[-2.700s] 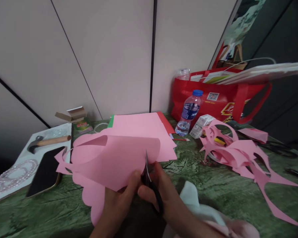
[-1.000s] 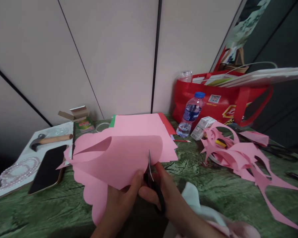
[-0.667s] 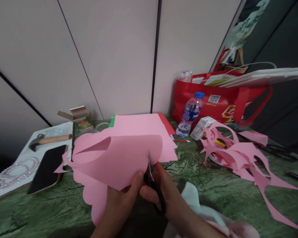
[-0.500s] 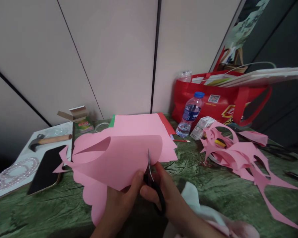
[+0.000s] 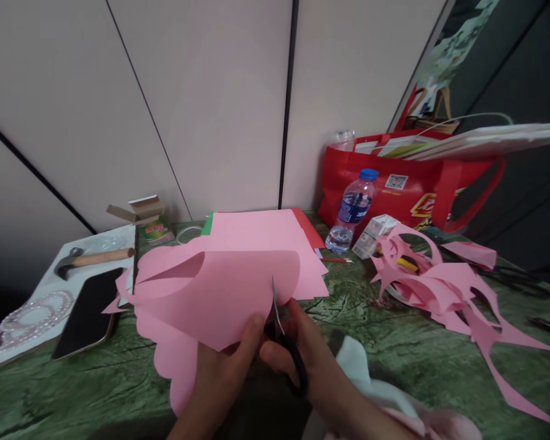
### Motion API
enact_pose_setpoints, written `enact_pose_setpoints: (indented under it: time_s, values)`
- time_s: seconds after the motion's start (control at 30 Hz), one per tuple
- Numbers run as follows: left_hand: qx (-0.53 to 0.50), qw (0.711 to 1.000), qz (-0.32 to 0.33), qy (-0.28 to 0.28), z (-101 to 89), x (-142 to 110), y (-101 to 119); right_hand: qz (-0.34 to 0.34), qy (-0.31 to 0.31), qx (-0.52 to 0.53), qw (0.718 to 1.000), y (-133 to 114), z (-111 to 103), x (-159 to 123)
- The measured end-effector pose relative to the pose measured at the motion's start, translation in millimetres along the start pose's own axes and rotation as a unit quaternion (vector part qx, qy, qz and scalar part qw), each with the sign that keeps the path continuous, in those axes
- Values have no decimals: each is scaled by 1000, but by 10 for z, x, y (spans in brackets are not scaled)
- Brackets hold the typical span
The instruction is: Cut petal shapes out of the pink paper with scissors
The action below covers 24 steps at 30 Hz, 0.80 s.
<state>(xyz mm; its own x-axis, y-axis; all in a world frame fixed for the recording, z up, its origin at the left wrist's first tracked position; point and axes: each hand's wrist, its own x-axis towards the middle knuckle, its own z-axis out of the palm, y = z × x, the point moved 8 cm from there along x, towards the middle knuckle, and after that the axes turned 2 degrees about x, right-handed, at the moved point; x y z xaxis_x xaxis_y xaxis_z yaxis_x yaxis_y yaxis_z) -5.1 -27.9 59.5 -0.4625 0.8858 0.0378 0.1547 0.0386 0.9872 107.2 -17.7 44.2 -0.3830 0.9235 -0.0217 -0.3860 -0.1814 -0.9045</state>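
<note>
A curved sheet of pink paper is pinched at its lower edge by my left hand, thumb on top. My right hand is closed round the black handles of a pair of scissors. One thin blade shows against the paper near its right end; the other blade is hidden. A narrow pink strip hangs off the sheet's left end. Under and behind it lie scallop-edged pink pieces and a stack of pink paper, with green and red sheets showing at its edges.
Right: a heap of pink offcuts, a water bottle, a small white carton and a red bag. Left: a phone, a hammer, a beaded string and an opened box. White cloth lies near my right forearm.
Almost nothing differs. The strip at the sheet's left end has shifted slightly, and the whole view has moved by a few pixels. Both hands keep their hold.
</note>
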Motion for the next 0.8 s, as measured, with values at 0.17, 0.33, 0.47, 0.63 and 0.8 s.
enact_pose_setpoints:
  time_s: [0.17, 0.33, 0.47, 0.63, 0.8]
  values:
    - [-20, 1000, 4, -12, 12, 19, -28, 6, 7, -16, 1000, 36, -27, 6]
    - [-33, 999, -5, -6, 4, 22, -51, -2, 18, -43, 999, 62, -62, 9]
    - [-23, 1000, 2, 7, -9, 17, -19, -11, 16, -33, 999, 51, -57, 6]
    - [-11, 1000, 22, 8, -15, 21, 32, -8, 6, -30, 1000, 68, -43, 6]
    - [-6, 1000, 21, -11, 4, 22, 53, -14, 14, -33, 999, 65, -44, 5]
